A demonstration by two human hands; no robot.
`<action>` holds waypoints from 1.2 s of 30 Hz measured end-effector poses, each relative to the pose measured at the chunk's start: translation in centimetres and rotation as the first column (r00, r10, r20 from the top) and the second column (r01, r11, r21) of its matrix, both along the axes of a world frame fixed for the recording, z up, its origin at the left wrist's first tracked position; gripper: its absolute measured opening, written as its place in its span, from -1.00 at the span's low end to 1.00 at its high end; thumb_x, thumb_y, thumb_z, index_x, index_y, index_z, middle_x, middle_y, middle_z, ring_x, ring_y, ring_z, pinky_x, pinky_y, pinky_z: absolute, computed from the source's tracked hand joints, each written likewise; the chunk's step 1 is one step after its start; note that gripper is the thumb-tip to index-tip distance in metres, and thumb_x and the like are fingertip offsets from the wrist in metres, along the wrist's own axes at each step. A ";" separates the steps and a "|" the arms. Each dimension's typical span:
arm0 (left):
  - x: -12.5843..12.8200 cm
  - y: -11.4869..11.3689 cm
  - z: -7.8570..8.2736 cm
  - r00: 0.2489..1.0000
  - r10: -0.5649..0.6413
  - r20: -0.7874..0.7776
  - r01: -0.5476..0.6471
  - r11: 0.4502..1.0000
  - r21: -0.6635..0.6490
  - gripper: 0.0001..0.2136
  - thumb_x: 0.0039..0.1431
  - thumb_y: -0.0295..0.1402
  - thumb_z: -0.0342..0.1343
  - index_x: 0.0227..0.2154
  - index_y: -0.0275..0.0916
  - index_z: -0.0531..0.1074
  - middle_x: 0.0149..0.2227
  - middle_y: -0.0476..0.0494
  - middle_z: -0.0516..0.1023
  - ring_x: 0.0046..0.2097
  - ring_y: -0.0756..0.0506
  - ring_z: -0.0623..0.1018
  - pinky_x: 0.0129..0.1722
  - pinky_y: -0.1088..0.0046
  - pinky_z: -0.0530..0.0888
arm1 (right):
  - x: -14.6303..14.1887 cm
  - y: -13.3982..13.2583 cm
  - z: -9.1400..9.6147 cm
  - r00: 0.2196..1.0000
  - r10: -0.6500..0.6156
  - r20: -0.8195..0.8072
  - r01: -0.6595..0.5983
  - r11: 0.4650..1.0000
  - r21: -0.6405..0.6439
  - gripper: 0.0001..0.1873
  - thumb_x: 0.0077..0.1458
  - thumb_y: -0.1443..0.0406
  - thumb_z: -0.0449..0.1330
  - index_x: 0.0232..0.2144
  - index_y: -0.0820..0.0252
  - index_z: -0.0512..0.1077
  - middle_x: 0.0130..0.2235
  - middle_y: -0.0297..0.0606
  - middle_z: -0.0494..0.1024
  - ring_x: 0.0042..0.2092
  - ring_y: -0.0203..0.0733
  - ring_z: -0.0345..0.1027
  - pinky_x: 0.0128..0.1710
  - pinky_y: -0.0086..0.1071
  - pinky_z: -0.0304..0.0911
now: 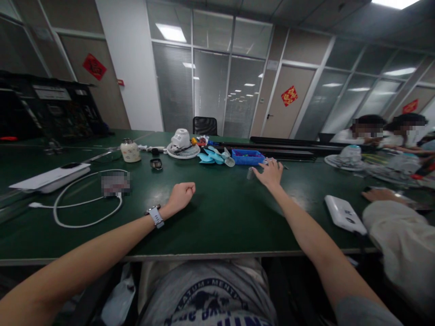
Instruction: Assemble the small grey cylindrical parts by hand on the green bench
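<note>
My left hand rests on the green table as a loose fist, with a watch on its wrist; nothing shows in it. My right hand is stretched forward with fingers spread, just short of a blue tray. A small grey object stands beside its thumb; whether the fingers touch anything I cannot tell. A white fan body on its grille and light blue fan blades lie beyond, at the table's far middle.
A white power bank with a looped white cable lies at left. A small bottle stands behind. Another white device sits at right beside a neighbour's sleeve. Other people work at far right.
</note>
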State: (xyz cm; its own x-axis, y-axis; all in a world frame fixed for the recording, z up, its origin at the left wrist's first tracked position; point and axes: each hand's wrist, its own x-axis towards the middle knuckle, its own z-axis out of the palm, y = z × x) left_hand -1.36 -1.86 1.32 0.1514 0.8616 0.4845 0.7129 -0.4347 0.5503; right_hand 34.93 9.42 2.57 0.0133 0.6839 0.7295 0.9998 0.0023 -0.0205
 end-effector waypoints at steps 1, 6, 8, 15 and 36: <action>0.0 0.0 0.0 1.000 0.002 -0.001 -0.002 1.000 -0.003 -0.84 -0.11 -0.44 -0.18 -0.69 -0.20 0.22 -0.67 0.02 0.26 -0.54 -0.02 0.31 -0.46 0.47 0.16 | -0.6 0.2 -0.2 1.000 -0.004 0.010 0.003 1.000 0.015 -0.46 0.13 -0.06 0.03 -0.12 0.16 0.55 0.18 -0.05 0.33 0.25 0.11 0.00 0.19 0.04 -0.20; 0.1 -0.1 0.2 1.000 0.010 0.000 -0.010 1.000 -0.024 -0.83 -0.11 -0.44 -0.18 -0.70 -0.20 0.22 -0.67 0.02 0.27 -0.53 -0.02 0.32 -0.46 0.46 0.17 | -2.1 1.1 -1.0 0.996 -0.063 -0.063 0.061 0.997 -0.044 -0.43 0.06 -0.13 0.09 -0.22 0.18 0.59 0.16 0.01 0.33 0.28 0.11 -0.10 0.22 0.09 -0.33; 0.2 -0.2 0.2 1.000 0.007 0.003 -0.007 1.000 -0.024 -0.83 -0.11 -0.44 -0.18 -0.70 -0.20 0.23 -0.67 0.02 0.28 -0.53 -0.02 0.32 -0.46 0.46 0.17 | -2.1 1.3 -1.2 0.991 -0.070 -0.112 0.062 0.995 -0.077 -0.46 0.02 -0.13 0.14 -0.27 0.17 0.60 0.15 0.01 0.34 0.27 0.13 -0.08 0.22 0.11 -0.33; -0.1 -0.2 0.2 1.000 -0.011 0.023 0.012 1.000 -0.021 -0.79 -0.05 -0.48 -0.17 -0.68 -0.21 0.28 -0.65 0.03 0.32 -0.52 -0.02 0.34 -0.45 0.46 0.21 | -5.2 -2.0 -0.5 0.921 0.246 -0.303 -0.277 0.959 -0.064 -0.51 -0.19 -0.16 0.29 -0.42 0.09 0.60 0.15 -0.10 0.34 0.26 0.18 -0.07 0.19 0.11 -0.17; 5.3 2.4 2.4 0.928 -0.320 0.190 0.310 0.947 0.079 -0.65 -0.04 -0.20 0.29 -0.20 -0.22 0.41 -0.23 -0.15 0.63 -0.13 -0.14 0.59 -0.08 0.32 0.43 | -12.9 -8.2 -2.4 0.681 0.629 -0.375 -0.701 0.707 -0.087 -0.67 -0.12 0.03 0.36 -0.35 0.09 0.54 -0.09 -0.22 0.55 0.12 0.02 0.22 0.07 -0.05 0.09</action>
State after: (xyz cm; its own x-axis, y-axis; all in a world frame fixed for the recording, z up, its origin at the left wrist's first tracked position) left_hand 3.89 0.50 3.70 0.3082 0.7608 0.5711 0.4142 -0.6478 0.6394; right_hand 22.08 1.22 0.15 -0.3171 0.7275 0.6085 0.6750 0.6238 -0.3940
